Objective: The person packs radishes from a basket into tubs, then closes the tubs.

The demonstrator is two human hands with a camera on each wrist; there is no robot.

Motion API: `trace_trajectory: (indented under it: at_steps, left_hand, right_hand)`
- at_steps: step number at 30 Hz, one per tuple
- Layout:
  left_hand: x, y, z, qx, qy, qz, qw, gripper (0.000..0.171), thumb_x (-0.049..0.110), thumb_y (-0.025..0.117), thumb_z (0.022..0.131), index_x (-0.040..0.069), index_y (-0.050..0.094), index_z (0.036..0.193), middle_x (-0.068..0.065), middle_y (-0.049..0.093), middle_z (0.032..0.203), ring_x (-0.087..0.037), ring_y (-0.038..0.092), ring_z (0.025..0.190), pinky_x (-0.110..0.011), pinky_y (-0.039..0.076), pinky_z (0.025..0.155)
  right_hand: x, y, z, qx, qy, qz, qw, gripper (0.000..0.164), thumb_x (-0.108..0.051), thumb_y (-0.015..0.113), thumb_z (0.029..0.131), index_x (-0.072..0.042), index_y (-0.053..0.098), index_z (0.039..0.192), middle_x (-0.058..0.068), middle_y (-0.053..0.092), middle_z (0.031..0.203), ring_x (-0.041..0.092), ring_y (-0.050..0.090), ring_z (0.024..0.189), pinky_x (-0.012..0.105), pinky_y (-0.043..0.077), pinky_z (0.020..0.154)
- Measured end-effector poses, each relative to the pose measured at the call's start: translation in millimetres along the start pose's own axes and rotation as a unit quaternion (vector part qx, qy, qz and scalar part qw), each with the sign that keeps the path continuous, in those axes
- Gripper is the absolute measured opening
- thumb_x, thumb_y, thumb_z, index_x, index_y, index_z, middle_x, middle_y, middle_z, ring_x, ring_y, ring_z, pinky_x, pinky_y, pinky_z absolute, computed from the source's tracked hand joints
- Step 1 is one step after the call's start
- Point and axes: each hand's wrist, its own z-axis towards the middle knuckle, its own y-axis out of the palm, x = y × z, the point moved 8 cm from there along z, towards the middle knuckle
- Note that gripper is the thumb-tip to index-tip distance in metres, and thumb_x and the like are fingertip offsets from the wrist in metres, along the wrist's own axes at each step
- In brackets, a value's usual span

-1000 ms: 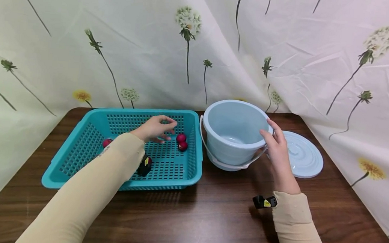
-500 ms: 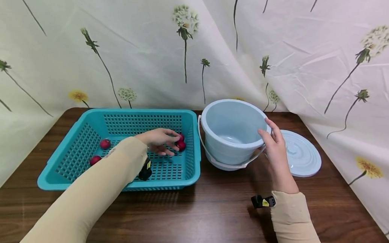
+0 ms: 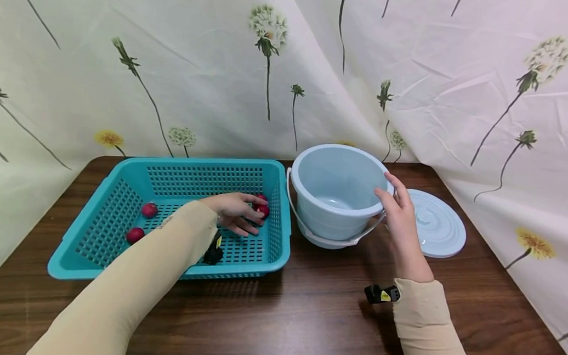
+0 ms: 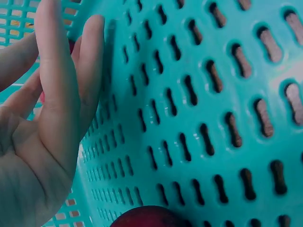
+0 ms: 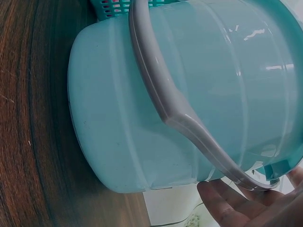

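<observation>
My left hand (image 3: 236, 210) is down inside the turquoise plastic basket (image 3: 238, 271), its fingers loosely extended. The fingertips lie over two small round red vegetables (image 3: 262, 210) near the basket's right wall; whether they touch is unclear. Traces of red show behind the fingers in the left wrist view, and another dark red vegetable (image 4: 147, 218) appears at its bottom edge. With my right hand (image 3: 404, 224) I hold the rim of the light blue bucket (image 3: 332, 222), thumb over the inside. In the right wrist view my fingers (image 5: 227, 203) lie against the bucket's outside by the handle's end.
Two more red vegetables, one (image 3: 150, 210) behind the other (image 3: 135, 235), lie in the basket's left part. The bucket's handle (image 5: 151, 75) hangs down its front. A light blue lid (image 3: 439, 224) lies on the wooden table (image 3: 303, 322) to the right. A floral cloth (image 3: 213, 57) hangs behind.
My left hand has lowered and moved right within the basket to the two red vegetables. My right hand keeps its hold on the bucket rim. The head view has shifted slightly.
</observation>
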Motion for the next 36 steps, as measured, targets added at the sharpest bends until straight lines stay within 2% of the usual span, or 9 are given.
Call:
trace_trajectory:
  at_steps: [4,8,12,16,19,21,25,29,36]
  left_hand:
    - [-1.5,0.2,1.1,0.006,-0.006,-0.001,1.0,0.062,0.008,0.059,0.099,0.022,0.034,0.154,-0.017,0.059,0.135,-0.024,0.068,0.103,-0.035,0.061,0.079]
    - [-1.3,0.2,1.6,0.003,-0.003,0.012,0.9999,0.062,0.006,0.06,0.098,0.02,0.035,0.153,-0.017,0.059,0.13,-0.026,0.065,0.107,-0.036,0.061,0.081]
    - [0.4,-0.2,0.3,-0.005,0.002,0.024,0.9997,0.063,0.007,0.062,0.097,0.016,0.033,0.152,-0.018,0.056,0.132,-0.025,0.062,0.108,-0.036,0.061,0.082]
    - [5.6,-1.6,-2.3,-0.006,0.012,0.021,0.9997,0.058,0.018,0.062,0.099,0.013,0.036,0.15,-0.015,0.056,0.121,-0.024,0.064,0.103,-0.038,0.061,0.083]
    - [13.5,-2.5,-6.5,-0.014,0.028,0.028,0.9991,0.055,0.027,0.059,0.101,0.011,0.038,0.149,-0.011,0.055,0.111,-0.025,0.066,0.105,-0.041,0.061,0.085]
    - [19.4,-4.1,-10.9,-0.019,0.041,0.036,0.9984,0.055,0.03,0.056,0.102,0.01,0.037,0.149,-0.01,0.055,0.11,-0.027,0.067,0.108,-0.042,0.06,0.086]
    - [31.2,-8.3,-23.0,-0.017,0.062,0.046,0.9969,0.058,0.035,0.053,0.103,0.011,0.033,0.151,-0.018,0.059,0.124,-0.031,0.066,0.112,-0.042,0.06,0.087]
    - [46.5,-10.8,-35.5,-0.001,0.097,0.051,0.9939,0.058,0.039,0.053,0.102,0.012,0.034,0.15,-0.023,0.056,0.137,-0.031,0.067,0.111,-0.043,0.06,0.086]
    - [76.5,-2.7,-54.9,0.02,0.154,0.046,0.9868,0.052,0.04,0.056,0.1,0.014,0.043,0.144,-0.02,0.055,0.135,-0.024,0.067,0.099,-0.043,0.06,0.085]
  right_hand:
    - [0,1,0,-0.003,-0.002,0.004,1.0,0.057,-0.03,0.05,0.1,-0.027,0.034,0.155,0.003,0.029,0.162,0.02,0.041,0.133,0.032,0.043,0.094]
    - [0,1,1,-0.007,-0.005,0.004,1.0,0.057,-0.029,0.05,0.101,-0.026,0.034,0.155,0.004,0.029,0.162,0.022,0.042,0.132,0.028,0.045,0.089]
    - [0,2,1,-0.008,-0.006,0.004,1.0,0.056,-0.029,0.051,0.101,-0.026,0.034,0.154,0.004,0.03,0.161,0.021,0.043,0.13,0.025,0.047,0.086]
    - [1,2,2,-0.007,-0.004,0.005,1.0,0.057,-0.03,0.051,0.1,-0.026,0.035,0.154,0.005,0.029,0.161,0.022,0.042,0.132,0.024,0.047,0.085]
    - [1,1,2,-0.006,-0.007,0.001,1.0,0.057,-0.031,0.052,0.1,-0.026,0.035,0.154,0.006,0.029,0.161,0.025,0.042,0.133,0.023,0.048,0.084]
    - [1,1,3,-0.005,-0.009,-0.003,1.0,0.057,-0.031,0.052,0.1,-0.027,0.035,0.154,0.006,0.029,0.161,0.025,0.042,0.133,0.024,0.048,0.084]
    - [2,0,3,-0.001,-0.006,-0.008,1.0,0.056,-0.032,0.052,0.1,-0.027,0.036,0.153,0.005,0.03,0.161,0.023,0.043,0.132,0.025,0.047,0.085]
    - [0,0,3,-0.003,-0.007,-0.007,1.0,0.056,-0.031,0.052,0.099,-0.027,0.037,0.153,0.006,0.031,0.161,0.024,0.043,0.133,0.025,0.047,0.085]
    - [0,1,3,-0.008,-0.007,-0.004,1.0,0.056,-0.031,0.053,0.1,-0.026,0.036,0.153,0.008,0.031,0.16,0.027,0.043,0.133,0.023,0.048,0.083]
